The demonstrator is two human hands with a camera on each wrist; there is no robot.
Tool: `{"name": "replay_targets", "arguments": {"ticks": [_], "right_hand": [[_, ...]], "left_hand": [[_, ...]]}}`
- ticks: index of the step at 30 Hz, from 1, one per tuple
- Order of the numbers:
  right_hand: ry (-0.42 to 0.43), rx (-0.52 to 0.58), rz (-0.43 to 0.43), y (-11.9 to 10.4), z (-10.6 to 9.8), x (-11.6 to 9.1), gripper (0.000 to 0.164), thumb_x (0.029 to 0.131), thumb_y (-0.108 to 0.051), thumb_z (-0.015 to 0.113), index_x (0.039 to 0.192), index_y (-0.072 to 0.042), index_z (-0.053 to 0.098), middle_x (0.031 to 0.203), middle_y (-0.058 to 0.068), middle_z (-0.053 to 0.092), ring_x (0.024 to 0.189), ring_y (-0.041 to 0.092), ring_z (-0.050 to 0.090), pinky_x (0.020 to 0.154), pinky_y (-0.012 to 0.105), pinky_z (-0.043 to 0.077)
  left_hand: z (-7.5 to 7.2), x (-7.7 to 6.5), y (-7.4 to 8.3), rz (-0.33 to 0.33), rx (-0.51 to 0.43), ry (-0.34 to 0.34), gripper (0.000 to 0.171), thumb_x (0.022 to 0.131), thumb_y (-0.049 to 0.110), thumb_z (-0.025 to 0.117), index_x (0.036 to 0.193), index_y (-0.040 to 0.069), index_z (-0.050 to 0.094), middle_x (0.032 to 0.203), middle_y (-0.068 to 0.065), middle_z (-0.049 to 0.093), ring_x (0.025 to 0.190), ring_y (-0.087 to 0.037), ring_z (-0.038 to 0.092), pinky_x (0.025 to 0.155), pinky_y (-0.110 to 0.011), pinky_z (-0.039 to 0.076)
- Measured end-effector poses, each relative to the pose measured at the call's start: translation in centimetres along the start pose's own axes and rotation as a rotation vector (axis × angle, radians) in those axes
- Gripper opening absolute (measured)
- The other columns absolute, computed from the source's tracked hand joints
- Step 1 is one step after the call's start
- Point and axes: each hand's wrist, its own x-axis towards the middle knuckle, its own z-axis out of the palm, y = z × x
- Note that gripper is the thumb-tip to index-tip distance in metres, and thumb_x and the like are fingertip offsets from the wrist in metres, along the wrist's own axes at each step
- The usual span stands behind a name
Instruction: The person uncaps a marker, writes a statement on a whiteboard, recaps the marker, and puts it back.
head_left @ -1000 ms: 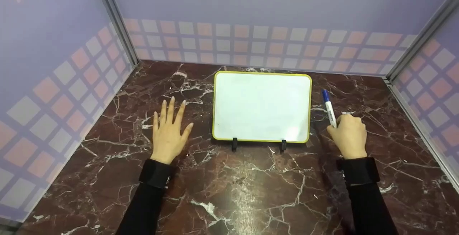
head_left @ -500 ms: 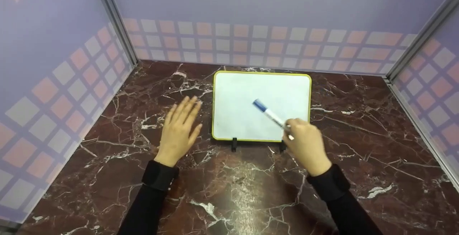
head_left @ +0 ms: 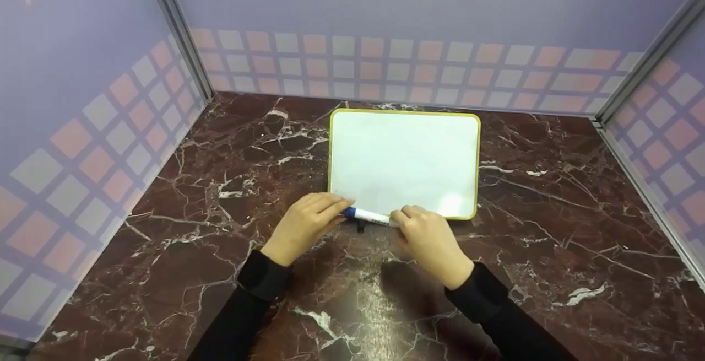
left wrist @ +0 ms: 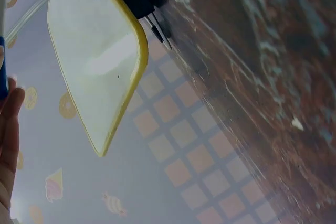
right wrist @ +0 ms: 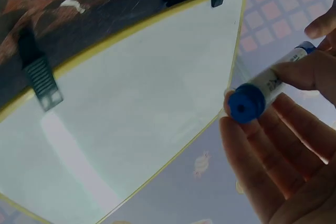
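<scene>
A white marker (head_left: 371, 216) with a blue cap is held nearly level between both hands, overlapping the whiteboard's lower edge in the head view. My right hand (head_left: 432, 244) grips its barrel near the blue end plug (right wrist: 245, 104), thumb across the top and fingers curled beneath. At the other end, my left hand (head_left: 304, 224) pinches the blue cap (left wrist: 3, 77) between thumb and fingers. Behind the hands stands a whiteboard (head_left: 405, 157) with a yellow rim. Its surface bears no writing.
Black stand clips (right wrist: 41, 77) hold the board's bottom edge; one is hidden behind my right hand in the head view. Dark red marbled tabletop (head_left: 165, 273) extends around it. Purple panels with pink and white checks (head_left: 385, 69) enclose the back and sides.
My right hand has carried the marker from the board's right side leftward to its front. My left hand has lifted from lying flat on the table, moved right and taken hold of the cap.
</scene>
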Motion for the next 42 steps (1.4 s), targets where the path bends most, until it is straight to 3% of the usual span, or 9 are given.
{"name": "replay_targets", "arguments": {"ticks": [4, 10, 20, 23, 27, 31, 34, 37, 42], "right_hand": [[0.005, 0.008, -0.013, -0.3, 0.3, 0.0, 0.016, 0.076, 0.004, 0.073, 0.082, -0.005, 0.062, 0.069, 0.003, 0.060, 0.059, 0.018, 0.059, 0.049, 0.028, 0.054], [-0.010, 0.042, 0.024, -0.2, 0.4, -0.1, 0.017, 0.080, 0.012, 0.068, 0.091, -0.001, 0.066, 0.078, 0.008, 0.067, 0.068, 0.022, 0.066, 0.058, 0.030, 0.059], [0.027, 0.029, -0.020, 0.5, 0.5, 0.3, 0.013, 0.083, 0.004, 0.071, 0.095, 0.002, 0.069, 0.088, 0.011, 0.071, 0.079, 0.023, 0.069, 0.070, 0.028, 0.063], [0.052, 0.009, -0.024, 1.0, 0.4, 0.3, 0.015, 0.082, 0.006, 0.071, 0.095, 0.000, 0.069, 0.089, 0.011, 0.072, 0.080, 0.023, 0.069, 0.070, 0.028, 0.063], [0.111, -0.020, -0.001, 1.8, 0.1, 0.2, 0.017, 0.079, 0.005, 0.075, 0.094, -0.001, 0.068, 0.088, 0.011, 0.071, 0.079, 0.023, 0.070, 0.067, 0.029, 0.063], [0.149, -0.022, 0.038, 2.6, -0.3, 0.2, 0.014, 0.081, -0.002, 0.077, 0.091, -0.001, 0.068, 0.086, 0.012, 0.071, 0.076, 0.024, 0.070, 0.065, 0.030, 0.063], [0.148, -0.002, 0.067, 3.1, -0.5, 0.2, 0.012, 0.082, -0.004, 0.076, 0.091, 0.000, 0.069, 0.085, 0.013, 0.071, 0.074, 0.024, 0.070, 0.065, 0.031, 0.063], [0.140, 0.013, 0.088, 3.3, -0.6, 0.1, 0.011, 0.084, -0.005, 0.075, 0.091, 0.001, 0.069, 0.085, 0.014, 0.071, 0.074, 0.025, 0.070, 0.065, 0.032, 0.063], [0.142, 0.029, 0.116, 3.4, -0.9, 0.2, 0.011, 0.085, -0.005, 0.075, 0.091, 0.001, 0.069, 0.085, 0.014, 0.071, 0.074, 0.025, 0.070, 0.065, 0.033, 0.063]], "left_hand": [[0.1, 0.0, 0.1, 0.044, -0.004, 0.030, 0.032, 0.074, 0.013, 0.085, 0.104, 0.010, 0.076, 0.098, -0.001, 0.075, 0.084, -0.015, 0.069, 0.078, -0.026, 0.059], [0.0, 0.1, 0.3, 0.022, -0.025, 0.025, 0.030, 0.076, 0.015, 0.083, 0.104, 0.009, 0.076, 0.096, -0.001, 0.075, 0.083, -0.015, 0.069, 0.078, -0.026, 0.059], [-0.2, -0.2, 0.8, -0.125, -0.140, -0.074, 0.025, 0.087, 0.018, 0.073, 0.110, 0.007, 0.074, 0.096, -0.004, 0.073, 0.086, -0.017, 0.068, 0.079, -0.029, 0.060], [-0.3, -0.2, 0.6, -0.175, -0.173, -0.057, 0.025, 0.087, 0.016, 0.073, 0.110, 0.006, 0.074, 0.094, -0.006, 0.073, 0.086, -0.019, 0.069, 0.080, -0.030, 0.061], [-0.8, -0.3, 0.0, -0.287, -0.202, 0.053, 0.026, 0.085, 0.010, 0.075, 0.110, 0.001, 0.072, 0.096, -0.012, 0.075, 0.087, -0.024, 0.072, 0.082, -0.030, 0.063], [-1.5, -0.4, -1.0, -0.457, -0.192, 0.172, 0.027, 0.085, 0.009, 0.075, 0.110, -0.002, 0.071, 0.103, -0.018, 0.073, 0.093, -0.029, 0.073, 0.085, -0.033, 0.063], [-1.9, -0.7, -1.9, -0.579, -0.148, 0.214, 0.026, 0.085, 0.011, 0.076, 0.109, 0.000, 0.073, 0.105, -0.017, 0.073, 0.095, -0.030, 0.072, 0.087, -0.037, 0.062], [-2.1, -1.0, -2.8, -0.682, -0.103, 0.204, 0.025, 0.084, 0.012, 0.078, 0.106, 0.002, 0.075, 0.103, -0.016, 0.070, 0.096, -0.032, 0.067, 0.091, -0.041, 0.057], [-2.5, -1.6, -3.7, -0.838, -0.052, 0.094, 0.028, 0.083, 0.013, 0.079, 0.106, -0.001, 0.075, 0.100, -0.018, 0.069, 0.092, -0.036, 0.064, 0.087, -0.046, 0.053]]}}
